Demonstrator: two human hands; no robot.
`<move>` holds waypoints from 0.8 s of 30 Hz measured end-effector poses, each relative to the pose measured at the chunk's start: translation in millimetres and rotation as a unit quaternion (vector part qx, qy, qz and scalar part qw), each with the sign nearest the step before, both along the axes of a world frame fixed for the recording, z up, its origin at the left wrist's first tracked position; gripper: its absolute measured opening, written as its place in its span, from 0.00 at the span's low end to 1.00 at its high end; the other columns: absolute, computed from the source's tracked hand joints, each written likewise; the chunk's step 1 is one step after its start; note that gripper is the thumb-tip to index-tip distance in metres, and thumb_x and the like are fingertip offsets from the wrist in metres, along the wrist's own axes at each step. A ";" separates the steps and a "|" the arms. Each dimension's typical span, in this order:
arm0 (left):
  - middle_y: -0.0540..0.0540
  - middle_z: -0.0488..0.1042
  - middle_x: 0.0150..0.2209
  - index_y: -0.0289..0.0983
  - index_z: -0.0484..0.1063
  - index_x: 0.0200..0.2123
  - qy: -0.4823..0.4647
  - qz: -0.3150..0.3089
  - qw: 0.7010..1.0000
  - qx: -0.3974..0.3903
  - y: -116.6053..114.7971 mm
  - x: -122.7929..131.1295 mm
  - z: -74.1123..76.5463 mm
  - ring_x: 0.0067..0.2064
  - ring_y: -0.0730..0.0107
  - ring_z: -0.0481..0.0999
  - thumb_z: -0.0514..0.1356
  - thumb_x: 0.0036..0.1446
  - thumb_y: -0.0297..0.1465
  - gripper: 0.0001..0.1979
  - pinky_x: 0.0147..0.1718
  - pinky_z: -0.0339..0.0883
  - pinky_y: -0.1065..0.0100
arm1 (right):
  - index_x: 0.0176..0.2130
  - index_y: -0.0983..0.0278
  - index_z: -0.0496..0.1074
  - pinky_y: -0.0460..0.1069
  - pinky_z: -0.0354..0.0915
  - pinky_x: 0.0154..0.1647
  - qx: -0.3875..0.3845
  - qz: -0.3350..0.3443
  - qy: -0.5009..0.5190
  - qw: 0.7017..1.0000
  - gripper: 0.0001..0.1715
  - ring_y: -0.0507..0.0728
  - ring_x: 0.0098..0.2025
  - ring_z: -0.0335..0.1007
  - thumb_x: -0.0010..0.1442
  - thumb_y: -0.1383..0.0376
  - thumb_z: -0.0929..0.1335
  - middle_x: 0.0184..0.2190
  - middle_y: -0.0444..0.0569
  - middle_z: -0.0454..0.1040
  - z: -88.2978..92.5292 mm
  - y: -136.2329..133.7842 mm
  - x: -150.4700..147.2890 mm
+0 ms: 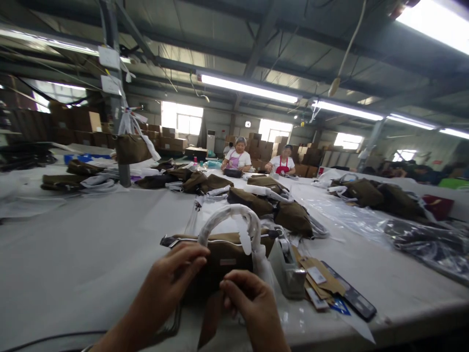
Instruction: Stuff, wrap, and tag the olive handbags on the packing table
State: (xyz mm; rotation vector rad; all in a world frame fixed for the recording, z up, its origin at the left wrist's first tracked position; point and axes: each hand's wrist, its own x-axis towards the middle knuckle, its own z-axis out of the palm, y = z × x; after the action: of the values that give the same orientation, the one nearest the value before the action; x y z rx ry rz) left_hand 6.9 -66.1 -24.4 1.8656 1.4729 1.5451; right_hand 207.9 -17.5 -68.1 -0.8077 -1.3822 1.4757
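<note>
An olive-brown handbag (229,271) stands upright on the white table in front of me. Its two raised handles (234,210) are wrapped in white and clear plastic, and a small label sits on its front. My left hand (172,274) is at the foot of the left handle, thumb and forefinger closed together; whatever is between them is too small to make out. Lower down, in front of the bag, my right hand (247,298) pinches at the top of a dark brown hang tag (210,320), which hangs below the fingertips.
Right of the bag stands a tape dispenser (287,269), beside cardboard tags (318,278) and a phone (351,291). More brown bags (260,200) lie in heaps beyond. Clear plastic sheeting (425,244) covers the right side. A post (123,173) rises at left; two co-workers (236,159) face me.
</note>
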 end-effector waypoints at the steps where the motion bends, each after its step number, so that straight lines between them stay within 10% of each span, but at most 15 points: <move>1: 0.45 0.81 0.44 0.42 0.78 0.46 -0.023 0.042 0.999 -0.010 7.9 -9.7 -1.2 0.46 0.62 0.82 0.61 0.64 0.41 0.13 0.44 0.75 0.71 | 0.36 0.65 0.79 0.45 0.64 0.23 0.015 -0.020 -0.016 1.000 0.23 0.52 0.22 0.69 0.51 0.49 0.78 0.21 0.45 0.75 4.0 8.2 -1.4; 8: 0.44 0.83 0.36 0.39 0.83 0.41 0.024 -0.021 0.994 -0.108 48.5 -38.5 22.6 0.27 0.62 0.80 0.59 0.59 0.39 0.16 0.26 0.75 0.68 | 0.35 0.59 0.80 0.52 0.70 0.34 0.182 -0.078 -0.214 0.957 0.06 0.60 0.29 0.78 0.58 0.62 0.71 0.26 0.47 0.80 34.0 48.7 -31.3; 13: 0.47 0.84 0.43 0.47 0.84 0.46 0.144 -0.115 0.980 -0.071 52.8 -35.4 42.2 0.45 0.57 0.81 0.55 0.61 0.28 0.18 0.44 0.72 0.68 | 0.39 0.59 0.83 0.54 0.71 0.47 0.215 -0.028 -0.186 0.958 0.11 0.61 0.41 0.79 0.57 0.66 0.70 0.36 0.48 0.83 43.4 54.0 -52.3; 24: 0.45 0.83 0.33 0.47 0.85 0.40 0.169 -0.023 0.985 -0.036 57.1 -43.3 16.4 0.34 0.59 0.80 0.58 0.62 0.35 0.14 0.34 0.69 0.69 | 0.40 0.61 0.83 0.52 0.72 0.42 0.188 -0.015 -0.126 0.974 0.12 0.60 0.38 0.77 0.55 0.63 0.72 0.32 0.48 0.81 39.3 56.1 -57.1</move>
State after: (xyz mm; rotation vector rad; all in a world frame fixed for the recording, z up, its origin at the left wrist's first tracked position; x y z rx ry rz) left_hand -36.4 -9.0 -8.0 2.1819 1.5857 1.1786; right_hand 150.8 38.7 -28.8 -0.7827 -1.7656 1.0641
